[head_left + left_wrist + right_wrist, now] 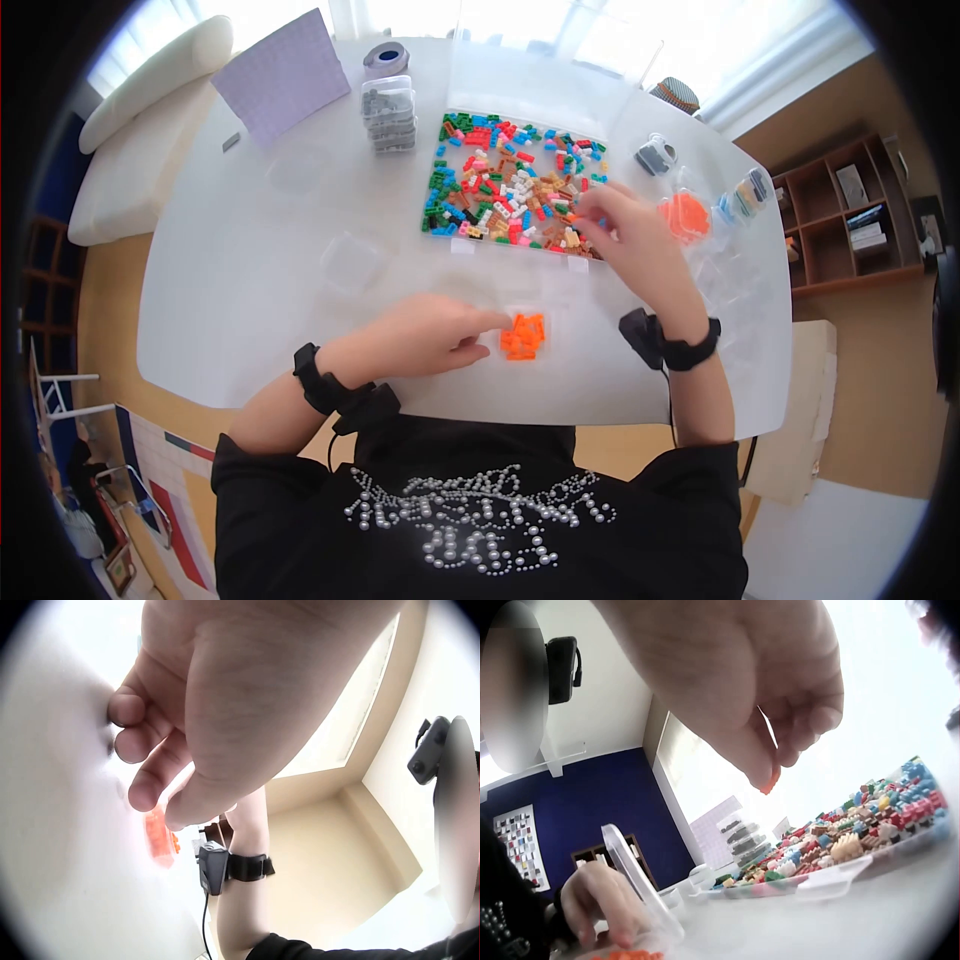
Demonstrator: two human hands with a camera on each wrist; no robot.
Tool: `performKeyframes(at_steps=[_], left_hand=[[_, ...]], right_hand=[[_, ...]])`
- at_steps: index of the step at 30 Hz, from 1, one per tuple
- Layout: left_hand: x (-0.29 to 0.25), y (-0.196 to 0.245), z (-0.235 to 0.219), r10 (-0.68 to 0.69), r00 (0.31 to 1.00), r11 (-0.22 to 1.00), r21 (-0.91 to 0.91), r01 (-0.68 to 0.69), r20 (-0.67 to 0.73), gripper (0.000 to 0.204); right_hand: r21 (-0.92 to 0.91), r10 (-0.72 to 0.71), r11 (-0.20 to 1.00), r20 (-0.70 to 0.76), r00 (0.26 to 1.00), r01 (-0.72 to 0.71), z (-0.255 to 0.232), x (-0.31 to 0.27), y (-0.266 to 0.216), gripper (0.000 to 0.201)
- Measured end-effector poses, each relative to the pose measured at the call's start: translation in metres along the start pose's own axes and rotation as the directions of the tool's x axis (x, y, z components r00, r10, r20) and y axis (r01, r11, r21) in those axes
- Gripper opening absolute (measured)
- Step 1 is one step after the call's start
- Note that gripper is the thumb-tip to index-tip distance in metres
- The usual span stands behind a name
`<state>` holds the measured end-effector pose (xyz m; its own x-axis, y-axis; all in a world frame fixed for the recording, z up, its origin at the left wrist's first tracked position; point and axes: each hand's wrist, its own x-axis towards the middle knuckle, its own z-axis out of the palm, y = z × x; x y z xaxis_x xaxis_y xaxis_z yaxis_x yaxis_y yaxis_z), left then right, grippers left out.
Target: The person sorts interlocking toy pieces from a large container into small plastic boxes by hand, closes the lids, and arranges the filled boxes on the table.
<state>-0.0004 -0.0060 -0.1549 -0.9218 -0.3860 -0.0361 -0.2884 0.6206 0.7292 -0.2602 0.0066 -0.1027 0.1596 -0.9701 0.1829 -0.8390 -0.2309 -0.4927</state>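
Note:
My right hand (pixel 635 235) is over the near right part of a wide clear case (pixel 520 246) full of mixed coloured building bricks (pixel 515 185). In the right wrist view, its thumb and finger pinch a small orange brick (pixel 772 782), mostly hidden by the fingertips. Nearer my body, a small clear box (pixel 547 335) holds several orange bricks (pixel 522 340). My left hand (pixel 430 335) lies beside that box, its index finger extended to the box's left edge and the thumb apart. A clear lid (pixel 641 877) stands tilted up by the left hand in the right wrist view.
Behind the left side stand stacked clear boxes of grey pieces (pixel 388 120), a tape roll (pixel 386 58) and a purple sheet (pixel 280 80). To the right are a container of orange pieces (pixel 687 217) and more small boxes (pixel 745 197). The case's transparent lid rises at the back.

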Motion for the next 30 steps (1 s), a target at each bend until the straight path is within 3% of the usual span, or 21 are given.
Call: performKeyframes(at_steps=[2, 5, 8, 12, 17, 19, 21, 22, 24, 30], left_hand=[[-0.001, -0.006, 0.005, 0.058, 0.995, 0.998, 0.003, -0.057, -0.082, 0.033], [-0.001, -0.001, 0.001, 0.015, 0.997, 1.0, 0.008, -0.014, -0.069, 0.031], [-0.001, -0.005, 0.003, 0.038, 0.995, 0.998, -0.037, -0.041, -0.089, 0.029], [0.0, -0.001, -0.001, -0.017, 0.998, 0.994, -0.104, 0.011, -0.061, 0.029], [-0.002, -0.003, 0.001, 0.038, 0.994, 0.998, -0.051, -0.044, -0.107, 0.029], [-0.001, -0.006, 0.003, 0.026, 0.993, 0.997, -0.064, -0.034, -0.117, 0.027], [-0.001, -0.007, 0.005, 0.01, 0.992, 0.997, -0.078, -0.02, -0.129, 0.026], [-0.001, -0.007, 0.005, -0.022, 0.985, 0.985, -0.171, -0.008, -0.172, 0.022], [-0.001, -0.008, 0.003, -0.061, 0.975, 0.965, -0.264, 0.002, -0.214, 0.018], [-0.001, -0.006, -0.004, -0.185, 0.968, 0.932, -0.341, 0.119, -0.169, 0.017]], right_hand=[[0.186, 0.136, 0.975, -0.084, 0.987, -0.119, -0.013, -0.018, -0.001, 0.01], [0.257, 0.104, 0.961, -0.005, 0.995, -0.1, -0.013, -0.059, -0.002, 0.011], [0.297, 0.141, 0.94, 0.115, 0.983, -0.17, 0.003, -0.085, -0.021, 0.011], [0.295, 0.172, 0.939, 0.048, 0.984, -0.178, 0.022, -0.094, -0.04, 0.019], [0.288, 0.209, 0.944, -0.158, 0.965, -0.158, 0.022, -0.097, -0.036, 0.027], [0.255, 0.177, 0.957, -0.147, 0.973, -0.135, 0.02, -0.089, -0.04, 0.031], [0.06, -0.012, 0.998, -0.102, 0.995, 0.018, 0.021, -0.086, -0.04, 0.032], [0.061, -0.015, 0.998, -0.1, 0.995, 0.021, 0.02, -0.085, -0.042, 0.032], [0.028, -0.17, 0.985, 0.012, 0.985, 0.17, 0.017, -0.086, -0.047, 0.029], [-0.024, -0.212, 0.976, 0.122, 0.97, 0.216, 0.032, -0.094, -0.049, 0.026]])
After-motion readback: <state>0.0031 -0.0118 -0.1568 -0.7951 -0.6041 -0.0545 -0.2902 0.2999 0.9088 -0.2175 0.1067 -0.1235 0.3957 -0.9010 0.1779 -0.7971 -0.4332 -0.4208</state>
